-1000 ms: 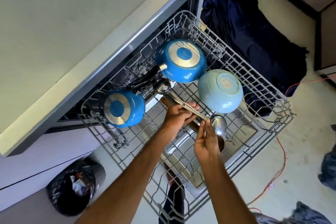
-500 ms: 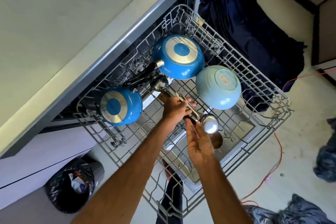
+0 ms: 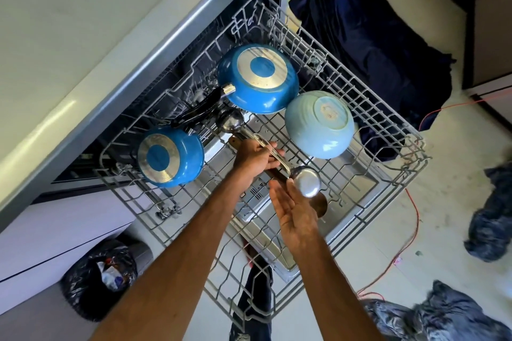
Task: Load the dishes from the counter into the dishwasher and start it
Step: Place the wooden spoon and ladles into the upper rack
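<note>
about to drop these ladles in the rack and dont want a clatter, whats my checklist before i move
Left hand grip on the ladles: ok, fingers curled round the handles.
Right hand free to guide: ok, open beside the ladles.
Rack pulled out: ok.
Bare rack space near the hands: ok.
Large pan, small pan and bowl face down: ok.
Number of utensils in the grip: cannot tell.

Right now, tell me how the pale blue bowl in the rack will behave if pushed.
The pale blue bowl looks ceramic, so probably stiff, heavy, chippable. It lies upside down on the rack wires, so it may rock or slide.
</note>
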A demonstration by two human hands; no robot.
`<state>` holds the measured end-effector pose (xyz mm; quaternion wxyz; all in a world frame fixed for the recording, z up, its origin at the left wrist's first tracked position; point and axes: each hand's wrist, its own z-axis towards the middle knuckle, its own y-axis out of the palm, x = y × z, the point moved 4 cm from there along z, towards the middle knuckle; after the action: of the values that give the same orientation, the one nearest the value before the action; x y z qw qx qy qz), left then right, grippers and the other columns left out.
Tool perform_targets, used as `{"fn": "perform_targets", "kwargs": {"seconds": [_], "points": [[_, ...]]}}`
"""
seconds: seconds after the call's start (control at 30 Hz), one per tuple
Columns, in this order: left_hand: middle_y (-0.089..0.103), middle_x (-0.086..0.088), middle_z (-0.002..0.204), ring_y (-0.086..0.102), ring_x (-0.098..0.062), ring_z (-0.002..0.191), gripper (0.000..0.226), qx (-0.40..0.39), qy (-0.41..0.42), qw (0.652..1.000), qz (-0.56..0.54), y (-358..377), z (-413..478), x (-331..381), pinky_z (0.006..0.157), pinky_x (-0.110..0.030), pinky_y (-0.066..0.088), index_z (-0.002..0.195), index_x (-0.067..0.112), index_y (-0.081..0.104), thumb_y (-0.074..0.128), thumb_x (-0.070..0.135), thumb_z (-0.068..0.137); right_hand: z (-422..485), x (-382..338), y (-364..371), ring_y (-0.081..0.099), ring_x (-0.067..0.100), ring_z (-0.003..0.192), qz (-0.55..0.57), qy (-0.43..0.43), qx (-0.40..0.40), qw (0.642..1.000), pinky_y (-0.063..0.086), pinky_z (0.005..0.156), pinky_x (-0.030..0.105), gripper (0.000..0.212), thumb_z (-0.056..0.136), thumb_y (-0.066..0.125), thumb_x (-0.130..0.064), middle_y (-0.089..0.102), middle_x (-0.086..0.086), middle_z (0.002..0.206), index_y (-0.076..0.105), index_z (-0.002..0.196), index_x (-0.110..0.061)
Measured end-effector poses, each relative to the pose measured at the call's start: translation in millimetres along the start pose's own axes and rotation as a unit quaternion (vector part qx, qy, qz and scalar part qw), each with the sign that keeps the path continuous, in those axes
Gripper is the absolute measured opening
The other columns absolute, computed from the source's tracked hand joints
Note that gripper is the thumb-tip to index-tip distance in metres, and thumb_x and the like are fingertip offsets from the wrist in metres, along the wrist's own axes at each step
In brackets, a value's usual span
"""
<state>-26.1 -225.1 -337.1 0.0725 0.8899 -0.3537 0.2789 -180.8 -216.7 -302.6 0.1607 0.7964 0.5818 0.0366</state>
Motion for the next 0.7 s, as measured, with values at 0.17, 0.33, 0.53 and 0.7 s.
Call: {"fn": "perform_targets", "kwargs": {"seconds": [0.17, 0.33, 0.53, 0.7], "points": [[0.076, -0.011, 0.1, 0.076, -0.009, 0.079, 0.018, -0.016, -0.006, 0.999, 0.03, -10, 2, -1, 0.066, -0.021, 0.06, 0.115, 0.001, 0.062, 0.048, 0.007, 0.105, -6, 5, 1, 0.076, 0.031, 0.088, -0.025, 0.01, -0.008, 1.0, 0.063, 0.074, 0.037, 0.044, 0.087, 0.072, -0.009, 0.072, 0.029, 0.108, 0.056, 0.126, 0.005], [0.074, -0.015, 0.106, 0.076, -0.016, 0.089, 0.017, 0.002, 0.018, 0.999, 0.033, -17, 10, 7, 0.073, -0.025, 0.062, 0.114, -0.002, 0.062, 0.051, 0.004, 0.102, 4, 5, 0, 0.075, 0.037, 0.093, -0.045, 0.006, 0.001, 0.999, 0.064, 0.064, 0.036, 0.064, 0.09, 0.071, -0.011, 0.071, 0.031, 0.106, 0.039, 0.145, -0.013], [0.069, -0.022, 0.103, 0.073, -0.025, 0.081, 0.019, 0.046, 0.048, 0.993, 0.095, -5, 15, 11, 0.066, -0.025, 0.063, 0.11, -0.009, 0.064, 0.063, 0.003, 0.096, 10, -5, -6, 0.075, 0.036, 0.093, -0.094, 0.008, 0.014, 0.995, 0.062, 0.074, 0.041, 0.052, 0.09, 0.07, -0.013, 0.073, 0.029, 0.102, 0.049, 0.134, 0.003], [0.073, -0.023, 0.095, 0.076, -0.029, 0.08, 0.017, 0.085, 0.082, 0.987, 0.106, -12, 15, 8, 0.072, -0.036, 0.064, 0.104, -0.014, 0.065, 0.065, -0.001, 0.094, 21, -7, -6, 0.076, 0.033, 0.091, -0.198, -0.041, 0.03, 0.979, 0.064, 0.077, 0.04, 0.04, 0.099, 0.063, -0.015, 0.072, 0.025, 0.107, 0.053, 0.13, 0.007]]}}
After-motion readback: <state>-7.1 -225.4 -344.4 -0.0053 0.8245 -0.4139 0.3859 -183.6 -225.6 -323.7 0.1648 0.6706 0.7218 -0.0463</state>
